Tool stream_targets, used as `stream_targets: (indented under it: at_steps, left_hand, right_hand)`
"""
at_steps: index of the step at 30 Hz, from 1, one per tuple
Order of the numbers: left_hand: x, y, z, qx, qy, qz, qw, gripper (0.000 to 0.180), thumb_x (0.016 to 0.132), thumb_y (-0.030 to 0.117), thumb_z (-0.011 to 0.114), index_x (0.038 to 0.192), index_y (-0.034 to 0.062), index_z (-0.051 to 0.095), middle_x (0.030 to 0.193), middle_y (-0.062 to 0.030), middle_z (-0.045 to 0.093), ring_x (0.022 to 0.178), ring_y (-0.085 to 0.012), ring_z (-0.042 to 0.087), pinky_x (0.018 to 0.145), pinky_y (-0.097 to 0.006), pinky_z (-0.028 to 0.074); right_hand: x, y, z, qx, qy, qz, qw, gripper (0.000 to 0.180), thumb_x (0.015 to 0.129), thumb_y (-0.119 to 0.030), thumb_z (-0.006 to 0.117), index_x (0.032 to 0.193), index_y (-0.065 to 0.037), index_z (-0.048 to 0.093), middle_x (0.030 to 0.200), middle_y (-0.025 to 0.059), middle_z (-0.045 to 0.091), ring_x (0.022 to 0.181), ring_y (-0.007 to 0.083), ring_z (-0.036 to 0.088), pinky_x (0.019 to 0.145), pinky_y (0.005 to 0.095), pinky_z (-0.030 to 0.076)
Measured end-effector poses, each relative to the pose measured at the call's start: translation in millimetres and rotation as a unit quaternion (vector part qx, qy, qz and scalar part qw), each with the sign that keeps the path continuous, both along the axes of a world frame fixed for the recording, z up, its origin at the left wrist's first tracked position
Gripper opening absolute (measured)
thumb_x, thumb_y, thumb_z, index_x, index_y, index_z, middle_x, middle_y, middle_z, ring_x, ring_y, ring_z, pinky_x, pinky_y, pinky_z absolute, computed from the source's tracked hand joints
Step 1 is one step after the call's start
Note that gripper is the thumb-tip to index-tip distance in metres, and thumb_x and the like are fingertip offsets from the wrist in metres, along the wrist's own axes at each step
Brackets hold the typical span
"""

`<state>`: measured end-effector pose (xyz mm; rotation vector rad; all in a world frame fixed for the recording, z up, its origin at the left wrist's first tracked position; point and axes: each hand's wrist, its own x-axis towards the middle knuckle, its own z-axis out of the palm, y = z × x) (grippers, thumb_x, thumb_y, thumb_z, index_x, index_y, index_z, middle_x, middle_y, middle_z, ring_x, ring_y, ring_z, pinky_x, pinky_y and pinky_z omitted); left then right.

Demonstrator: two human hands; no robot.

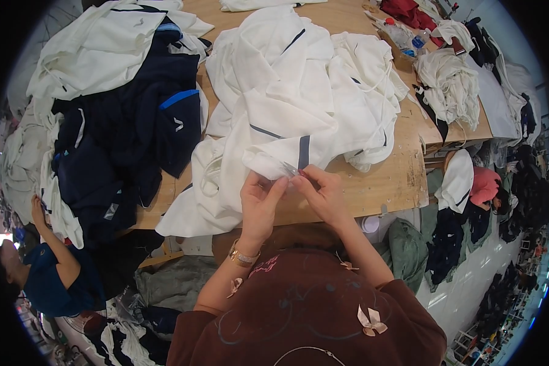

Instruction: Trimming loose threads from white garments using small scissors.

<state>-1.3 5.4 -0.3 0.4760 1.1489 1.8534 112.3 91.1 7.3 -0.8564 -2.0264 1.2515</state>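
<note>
In front of me on the table lies a white garment (287, 110) with dark navy trim strips, loosely heaped. My left hand (259, 201) is closed on a folded edge of it, thumb pressed against the fingers. Right beside it, almost touching, my right hand (324, 190) is closed in a pinch. Small grey, shiny blades, seemingly thread snips (289, 168), show at its fingertips against the white cloth. Their handles are hidden by my fingers. A dark trim band (303, 152) on the garment runs just above my right fingertips.
Navy garments (128, 116) and a white one (97, 52) are piled at left. More white cloth (369, 91) lies to the right, with a white bundle (448, 85) beyond. The wooden table (402, 177) ends near me. Co-workers (61, 274) are at left and far right (485, 186).
</note>
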Motion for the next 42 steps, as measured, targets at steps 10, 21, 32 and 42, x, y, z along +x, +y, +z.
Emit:
stream_targets:
  at_steps: [10,21,32,42]
  left_hand:
    - [0.2,-1.1,-4.9,0.01,0.057,-0.006,0.998,0.022,0.083,0.001,0.061,0.104,0.0009,0.054,0.091,-0.003,0.059,0.079,-0.0073,0.055,0.064,-0.021,0.045]
    - [1.1,-1.5,-1.3,0.02,0.094,0.003,0.995,0.025,0.084,-0.004,0.056,0.109,-0.0028,0.052,0.1,-0.007,0.059,0.091,-0.0117,0.057,0.079,-0.025,0.047]
    - [3.8,-1.6,-6.5,0.024,0.105,-0.002,0.994,0.024,0.085,-0.003,0.057,0.108,-0.0028,0.052,0.1,-0.0073,0.059,0.09,-0.0115,0.057,0.078,-0.024,0.046]
    - [3.5,-1.8,-4.5,0.019,0.14,0.002,0.99,0.021,0.085,-0.001,0.057,0.106,-0.0033,0.054,0.095,-0.0077,0.062,0.085,-0.0115,0.059,0.074,-0.024,0.047]
  right_hand:
    - [0.5,-0.1,-0.3,0.073,-0.017,0.005,0.997,0.037,0.082,-0.032,0.064,0.065,-0.002,0.05,0.052,0.0122,0.044,0.044,0.0265,0.041,0.043,0.0324,0.034]
    - [3.2,0.8,-6.8,0.064,-0.008,-0.008,0.998,0.038,0.081,-0.034,0.065,0.066,-0.003,0.05,0.052,0.0111,0.044,0.044,0.0264,0.042,0.043,0.0329,0.034]
    - [2.6,1.2,-4.0,0.102,-0.013,0.001,0.995,0.042,0.081,-0.037,0.065,0.064,-0.003,0.047,0.051,0.0113,0.041,0.044,0.0271,0.04,0.042,0.0328,0.033]
    - [2.5,0.1,-4.3,0.09,-0.018,-0.002,0.996,0.038,0.082,-0.035,0.063,0.064,-0.003,0.05,0.052,0.0119,0.044,0.045,0.0281,0.043,0.043,0.0331,0.034]
